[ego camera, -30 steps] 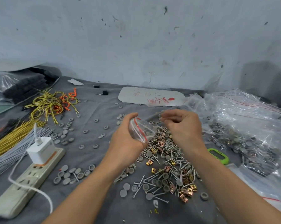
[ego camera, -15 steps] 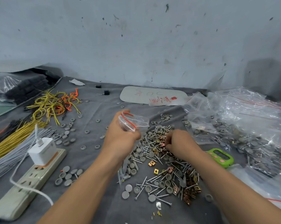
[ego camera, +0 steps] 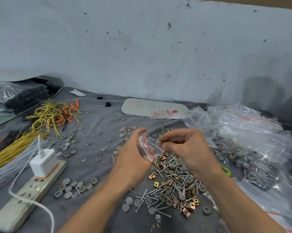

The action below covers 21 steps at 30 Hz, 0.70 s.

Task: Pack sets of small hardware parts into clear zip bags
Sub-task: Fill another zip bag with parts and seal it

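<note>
My left hand (ego camera: 131, 158) grips a small clear zip bag (ego camera: 148, 147) with a red seal line, held above the grey cloth. My right hand (ego camera: 188, 149) is at the bag's mouth, fingers curled and pinching small parts that I cannot make out. Below both hands lies a pile of screws, brass clips and grey caps (ego camera: 172, 184).
A power strip (ego camera: 26, 195) with a white charger (ego camera: 43, 163) lies front left. Yellow and grey wire bundles (ego camera: 15, 148) sit at the left. Filled clear bags (ego camera: 247, 142) heap up at the right, by a green object (ego camera: 226, 170). Loose grey caps (ego camera: 74, 187) dot the cloth.
My right hand rose from the parts pile to the bag's mouth. My left hand tilted the bag toward it and lowered slightly.
</note>
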Available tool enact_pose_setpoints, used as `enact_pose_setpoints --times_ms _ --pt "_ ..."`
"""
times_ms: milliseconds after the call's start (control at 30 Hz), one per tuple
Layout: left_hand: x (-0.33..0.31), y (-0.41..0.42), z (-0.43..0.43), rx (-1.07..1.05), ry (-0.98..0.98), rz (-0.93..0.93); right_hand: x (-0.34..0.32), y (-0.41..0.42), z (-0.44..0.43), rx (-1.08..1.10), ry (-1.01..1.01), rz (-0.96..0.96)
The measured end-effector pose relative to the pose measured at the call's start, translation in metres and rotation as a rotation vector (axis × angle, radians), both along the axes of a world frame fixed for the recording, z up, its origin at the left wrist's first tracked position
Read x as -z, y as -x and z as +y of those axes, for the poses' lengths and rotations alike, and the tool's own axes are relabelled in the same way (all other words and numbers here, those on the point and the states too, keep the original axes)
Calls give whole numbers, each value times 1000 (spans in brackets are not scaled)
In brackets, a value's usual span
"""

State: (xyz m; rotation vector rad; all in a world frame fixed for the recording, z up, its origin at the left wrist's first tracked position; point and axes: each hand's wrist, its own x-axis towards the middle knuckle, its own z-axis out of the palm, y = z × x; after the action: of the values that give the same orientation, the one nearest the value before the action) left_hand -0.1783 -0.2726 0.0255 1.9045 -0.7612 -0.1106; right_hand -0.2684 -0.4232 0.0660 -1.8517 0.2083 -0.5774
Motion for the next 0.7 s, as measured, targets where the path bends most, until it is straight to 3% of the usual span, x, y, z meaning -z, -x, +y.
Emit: enact_pose_setpoints --times_ms 100,200,300,367,467,567,633,700 --pt "0 3 0 78 32 -19 0 -1 11 -56 123 85" --pt "-1 -2 -1 98 102 1 -3 -5 15 -66 64 61" --pt "-4 -8 0 111 223 166 -7 -4 7 130 -65 -62" --pt "-7 -10 2 177 309 299 -6 2 1 207 -18 -3" --pt "-10 -12 7 342 460 540 3 11 4 19 -99 158" --pt "-16 -9 8 532 543 724 13 15 17 -167 -358 119" --pt "-16 -6 7 541 508 717 19 16 22 -115 -397 95" --pt "-14 -4 7 485 387 537 23 17 21 -19 -396 120"
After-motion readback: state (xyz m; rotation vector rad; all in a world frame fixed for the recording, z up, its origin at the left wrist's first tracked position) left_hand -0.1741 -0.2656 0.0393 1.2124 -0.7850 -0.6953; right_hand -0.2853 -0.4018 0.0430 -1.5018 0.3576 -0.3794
